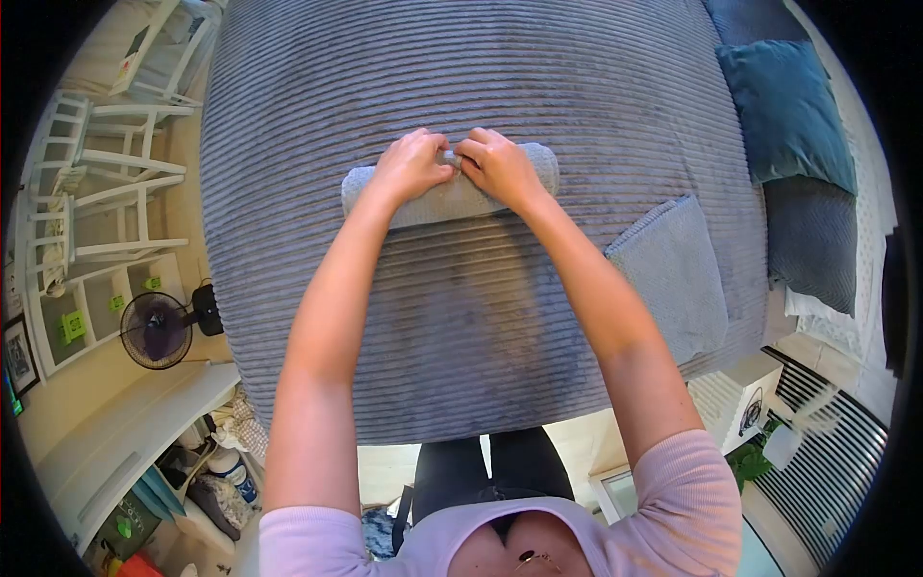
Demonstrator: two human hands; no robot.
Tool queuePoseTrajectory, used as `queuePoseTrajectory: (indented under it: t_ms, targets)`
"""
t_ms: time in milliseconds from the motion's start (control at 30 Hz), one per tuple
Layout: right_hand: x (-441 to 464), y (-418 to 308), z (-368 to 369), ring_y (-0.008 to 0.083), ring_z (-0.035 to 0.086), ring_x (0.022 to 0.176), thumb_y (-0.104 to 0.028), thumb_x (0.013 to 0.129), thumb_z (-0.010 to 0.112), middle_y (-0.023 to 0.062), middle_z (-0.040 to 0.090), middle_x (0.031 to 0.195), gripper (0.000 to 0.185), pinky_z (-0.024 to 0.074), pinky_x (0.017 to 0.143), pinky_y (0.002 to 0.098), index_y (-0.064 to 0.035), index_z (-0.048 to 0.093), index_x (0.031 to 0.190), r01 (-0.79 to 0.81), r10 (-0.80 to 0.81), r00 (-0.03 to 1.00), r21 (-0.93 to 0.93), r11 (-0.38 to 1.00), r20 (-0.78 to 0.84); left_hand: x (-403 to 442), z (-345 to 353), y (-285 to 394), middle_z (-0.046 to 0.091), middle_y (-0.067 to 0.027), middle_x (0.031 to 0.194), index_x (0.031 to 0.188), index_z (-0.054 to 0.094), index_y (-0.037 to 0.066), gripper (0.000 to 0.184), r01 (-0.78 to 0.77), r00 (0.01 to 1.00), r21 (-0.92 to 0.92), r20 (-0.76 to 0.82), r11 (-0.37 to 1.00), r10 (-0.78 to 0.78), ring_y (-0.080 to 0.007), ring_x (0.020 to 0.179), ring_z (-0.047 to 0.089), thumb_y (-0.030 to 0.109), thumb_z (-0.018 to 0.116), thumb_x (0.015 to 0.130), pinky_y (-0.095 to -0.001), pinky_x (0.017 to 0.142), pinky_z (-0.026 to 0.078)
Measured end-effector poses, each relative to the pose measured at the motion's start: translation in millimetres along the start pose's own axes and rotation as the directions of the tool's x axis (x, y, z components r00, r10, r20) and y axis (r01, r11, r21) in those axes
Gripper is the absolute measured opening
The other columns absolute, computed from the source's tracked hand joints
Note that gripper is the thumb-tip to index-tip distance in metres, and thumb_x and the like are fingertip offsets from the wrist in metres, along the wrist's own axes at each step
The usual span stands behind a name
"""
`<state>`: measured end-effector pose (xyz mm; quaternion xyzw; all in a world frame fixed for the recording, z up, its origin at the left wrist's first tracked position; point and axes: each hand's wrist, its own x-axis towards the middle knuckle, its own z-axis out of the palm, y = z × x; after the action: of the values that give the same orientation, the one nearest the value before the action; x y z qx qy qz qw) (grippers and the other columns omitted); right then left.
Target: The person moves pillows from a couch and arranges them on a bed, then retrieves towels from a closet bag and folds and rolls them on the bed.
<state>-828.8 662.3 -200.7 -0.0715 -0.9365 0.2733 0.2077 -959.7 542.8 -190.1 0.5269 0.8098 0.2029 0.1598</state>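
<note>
A light grey cloth roll (433, 209) lies crosswise on the ribbed grey bedspread (461, 317). My left hand (415, 165) is on the left part of the roll, its fingertips pinched at the middle. From the right, my right hand (495, 165) grips the same middle stretch, fingers bent and close to the left fingertips. Both ends of the roll stick out past my hands. A second light grey cloth (673, 279) lies flat to the right, beyond my right forearm.
Blue and grey pillows (788, 115) line the bed's right side. At the left stand a black fan (156, 330), white chairs (125, 183) and a white shelf (96, 313). A plant (750, 465) is at the lower right.
</note>
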Motion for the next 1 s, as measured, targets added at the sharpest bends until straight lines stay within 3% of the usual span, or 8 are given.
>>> queuePoseTrajectory:
  t_ms: [200,300,500,533,633,733,900,1000]
  targets:
    - [-0.4,6.0,5.9,0.0297,0.058,0.078,-0.018,0.075,0.061,0.0093,0.058,0.08,0.011,0.0488,0.066,0.0422,-0.008,0.06,0.079,0.057,-0.057,0.998,-0.042,0.998,0.005,7.3,12.0,1.0,0.063,-0.0127,0.09,0.088,0.058,0.003,0.017,0.026,1.0,0.224,0.004,0.974,-0.028,-0.0322,0.089,0.059,0.015,0.057,0.075,-0.0418,0.075,0.049]
    - [11.3,4.6,4.5,0.0326,0.061,0.08,-0.023,0.072,0.062,0.0136,0.063,0.082,0.018,0.0494,0.071,0.0442,-0.0069,0.063,0.08,-0.218,0.217,0.969,-0.002,0.976,0.118,3.1,23.2,1.0,0.061,-0.012,0.088,0.086,0.054,0.004,0.013,0.017,0.995,0.276,-0.104,0.961,0.012,-0.0321,0.087,0.059,0.012,0.055,0.077,-0.0417,0.072,0.049]
    - [37.3,-4.2,-3.9,0.0335,0.063,0.085,-0.024,0.072,0.061,0.0182,0.065,0.085,0.021,0.051,0.074,0.0446,-0.0045,0.066,0.08,-0.156,0.264,0.82,-0.246,0.957,0.507,-8.0,16.8,-2.3,0.061,-0.0136,0.087,0.091,0.053,0.006,0.016,-0.013,0.984,0.183,-0.172,0.983,0.045,-0.0338,0.084,0.059,0.012,0.057,0.076,-0.043,0.069,0.05]
    - [36.1,-2.6,-0.3,0.0332,0.063,0.085,-0.022,0.072,0.06,0.0177,0.065,0.084,0.02,0.0514,0.073,0.0441,-0.005,0.066,0.079,-0.115,0.226,0.848,-0.249,0.962,0.48,-8.6,9.5,-3.9,0.061,-0.014,0.087,0.092,0.054,0.006,0.017,-0.005,0.988,0.126,-0.155,0.992,0.025,-0.0342,0.084,0.059,0.013,0.058,0.076,-0.0432,0.069,0.049]
    - [27.1,-1.9,9.1,0.0322,0.064,0.084,-0.018,0.074,0.059,0.0157,0.066,0.083,0.014,0.0524,0.071,0.0427,-0.0066,0.066,0.077,-0.019,0.142,0.898,-0.286,0.958,0.417,4.0,-6.7,-15.9,0.063,-0.0156,0.081,0.094,0.055,0.008,0.02,-0.002,0.967,0.159,0.253,0.987,-0.038,-0.0356,0.082,0.061,0.013,0.059,0.075,-0.0435,0.07,0.05]
    - [18.8,-0.7,17.3,0.0308,0.064,0.082,-0.014,0.075,0.057,0.013,0.065,0.083,0.01,0.0529,0.067,0.0416,-0.008,0.065,0.078,0.022,0.099,0.933,-0.331,0.943,0.345,8.8,4.6,-6.6,0.063,-0.0167,0.074,0.095,0.056,0.008,0.018,-0.126,0.989,0.316,0.114,0.94,0.094,-0.035,0.08,0.062,0.012,0.055,0.078,-0.0444,0.068,0.051]
    - [4.2,-2.0,19.3,0.0273,0.062,0.078,-0.015,0.078,0.055,0.0084,0.061,0.083,0.01,0.0528,0.063,0.0413,-0.0088,0.062,0.083,0.003,0.048,0.989,-0.34,0.941,0.141,-16.2,14.1,13.4,0.065,-0.0144,0.084,0.094,0.055,0.007,0.013,0.005,0.999,0.366,0.035,0.931,-0.019,-0.0263,0.082,0.065,0.01,0.047,0.084,-0.0398,0.066,0.053]
    - [-4.6,-7.6,14.4,0.0239,0.06,0.079,-0.018,0.078,0.056,0.0065,0.059,0.081,0.01,0.0515,0.062,0.0386,-0.01,0.061,0.082,0.025,0.012,0.993,-0.305,0.952,0.121,-40.1,32.7,-7.9,0.065,-0.0146,0.094,0.104,0.054,0.005,0.023,-0.262,0.912,0.323,-0.226,0.91,0.343,-0.0265,0.091,0.064,0.014,0.053,0.082,-0.0379,0.076,0.052]
